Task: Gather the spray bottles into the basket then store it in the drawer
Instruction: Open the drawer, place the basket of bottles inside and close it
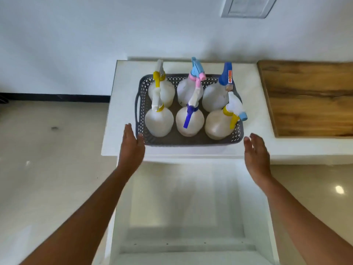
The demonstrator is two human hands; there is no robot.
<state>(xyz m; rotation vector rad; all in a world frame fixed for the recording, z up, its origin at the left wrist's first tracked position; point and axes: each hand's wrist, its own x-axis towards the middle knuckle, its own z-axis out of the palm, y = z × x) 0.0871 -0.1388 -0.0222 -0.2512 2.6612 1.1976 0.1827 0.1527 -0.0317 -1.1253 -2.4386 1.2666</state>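
Grey basket (140, 119) sits on the white counter (254, 115), six spray bottles (190, 119) upright inside. Left hand (131, 148) flat, fingers together, touching its near-left corner — right hand (256, 155) flat too, just off the near-right corner. White drawer (122, 217) open below.

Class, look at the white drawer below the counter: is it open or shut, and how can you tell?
Open. The drawer is pulled out below the counter, its bare white inside showing between the person's forearms.

Blue sprayer (226, 73) label: print unreadable.
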